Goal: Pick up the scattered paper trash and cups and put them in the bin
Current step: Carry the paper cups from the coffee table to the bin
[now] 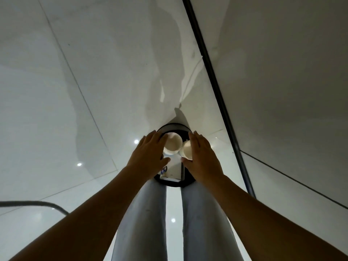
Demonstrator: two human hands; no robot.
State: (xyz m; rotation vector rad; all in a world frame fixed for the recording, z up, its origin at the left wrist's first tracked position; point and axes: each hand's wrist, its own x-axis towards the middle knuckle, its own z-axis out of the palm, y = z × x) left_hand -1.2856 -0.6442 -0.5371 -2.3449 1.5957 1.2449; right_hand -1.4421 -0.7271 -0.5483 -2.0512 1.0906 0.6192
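White cups (172, 144) side by side over black bin (173, 127), between open left hand (148, 157) and open right hand (202, 157).

- The scene is dimly and evenly lit, and a grey cast is laid over everything.
- Small round ceiling lights are mirrored as bright spots on the glossy floor (56, 110).
- A large soft shadow is thrown across the floor ahead, and a paler streak of glare is seen within it.
- The two cups (174, 144) are picked out as the brightest things in view.
- Strong wide-angle distortion is seen: tile lines are splayed and the forearms are stretched toward the lower corners.
- Slight softness is noticed throughout, and fine detail is lost.
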